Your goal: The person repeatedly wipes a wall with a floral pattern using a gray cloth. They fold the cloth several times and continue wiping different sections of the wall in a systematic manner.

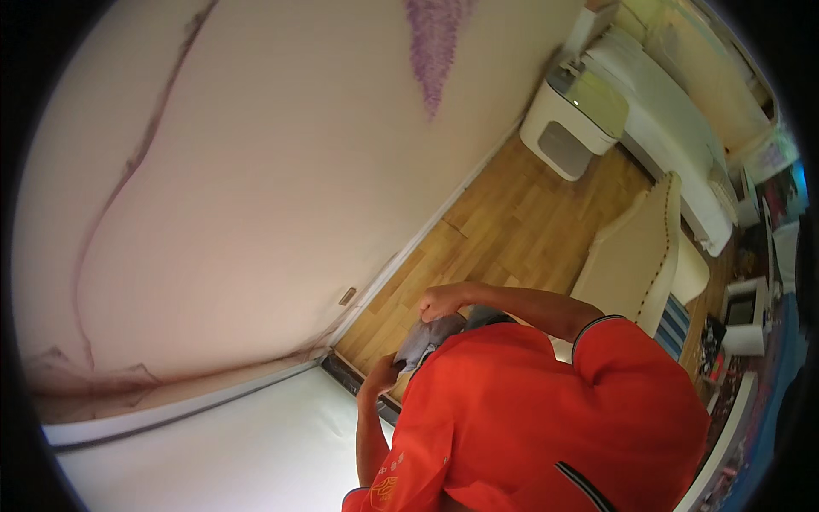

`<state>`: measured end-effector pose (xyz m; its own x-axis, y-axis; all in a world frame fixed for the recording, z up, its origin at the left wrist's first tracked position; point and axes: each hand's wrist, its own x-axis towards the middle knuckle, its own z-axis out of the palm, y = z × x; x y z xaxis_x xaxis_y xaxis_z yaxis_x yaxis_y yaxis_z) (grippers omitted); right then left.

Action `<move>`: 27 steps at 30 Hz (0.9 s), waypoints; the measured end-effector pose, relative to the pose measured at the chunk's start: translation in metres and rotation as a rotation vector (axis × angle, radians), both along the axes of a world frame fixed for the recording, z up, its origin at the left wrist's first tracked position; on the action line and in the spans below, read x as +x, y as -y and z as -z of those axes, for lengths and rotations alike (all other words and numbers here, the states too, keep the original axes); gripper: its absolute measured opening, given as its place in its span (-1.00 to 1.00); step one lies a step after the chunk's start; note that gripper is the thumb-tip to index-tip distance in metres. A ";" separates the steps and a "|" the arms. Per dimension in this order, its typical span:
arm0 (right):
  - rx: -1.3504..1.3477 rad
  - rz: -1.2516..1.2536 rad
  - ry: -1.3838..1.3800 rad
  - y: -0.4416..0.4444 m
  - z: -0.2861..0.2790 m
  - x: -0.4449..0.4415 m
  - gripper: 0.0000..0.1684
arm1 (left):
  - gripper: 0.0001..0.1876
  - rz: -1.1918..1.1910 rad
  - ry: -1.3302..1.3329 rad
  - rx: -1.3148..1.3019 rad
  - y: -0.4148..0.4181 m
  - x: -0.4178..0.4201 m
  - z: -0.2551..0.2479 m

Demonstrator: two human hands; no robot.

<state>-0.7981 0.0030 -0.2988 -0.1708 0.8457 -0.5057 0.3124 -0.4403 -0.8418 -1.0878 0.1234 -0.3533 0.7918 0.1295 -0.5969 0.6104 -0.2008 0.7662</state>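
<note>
A piece of crumpled grey cloth (419, 339) hangs between my two hands, in front of my red shirt. My right hand (441, 303) is closed in a fist over the cloth's upper edge. Lower and to the left, my left hand (382, 374) grips the other end of the cloth, its fingertips partly hidden by the fabric. My forearms and the red shirt (544, 409) fill the lower right of the view. A darker grey fabric shows behind my right wrist, and I cannot tell what it belongs to.
A pale wall (256, 192) meets the wooden floor (512, 205) ahead. At lower left lies a glossy white surface (224, 441) with a dark edge. A stud-trimmed cream upholstered piece (630, 249) stands right, with a white glass-topped cabinet (563, 137) and a bed (672, 128) beyond.
</note>
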 end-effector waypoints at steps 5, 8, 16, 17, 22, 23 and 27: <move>-0.055 0.164 -0.255 0.019 0.000 0.001 -0.50 | -0.69 -0.075 -0.006 -0.139 -0.009 -0.003 -0.035; 0.001 0.031 -0.299 0.020 -0.008 0.004 -0.30 | -0.73 -0.118 -0.094 -0.191 -0.009 -0.004 -0.057; -0.072 0.101 -0.319 0.044 0.012 0.052 -0.63 | -0.73 0.009 -0.252 -0.277 -0.001 0.004 -0.044; -0.050 0.155 -0.349 0.050 0.017 0.061 -0.64 | -0.71 -0.007 -0.287 -0.290 0.002 0.020 -0.059; 0.036 0.335 -0.280 0.085 0.026 0.104 -0.66 | -0.69 0.037 -0.408 -0.178 0.019 0.053 -0.069; 0.021 0.396 -0.301 0.094 0.036 0.111 -0.70 | -0.69 0.105 -0.432 -0.092 0.017 0.053 -0.056; -0.041 0.596 -0.246 0.138 0.107 0.135 -0.81 | -0.64 0.458 -0.638 0.432 0.046 0.096 -0.083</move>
<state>-0.6632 -0.1352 -0.4060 0.2075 0.8123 -0.5452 -0.1954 -0.5116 -0.8367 -0.9917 0.0772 -0.2708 0.3549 0.1979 -0.9137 0.6834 -0.7219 0.1091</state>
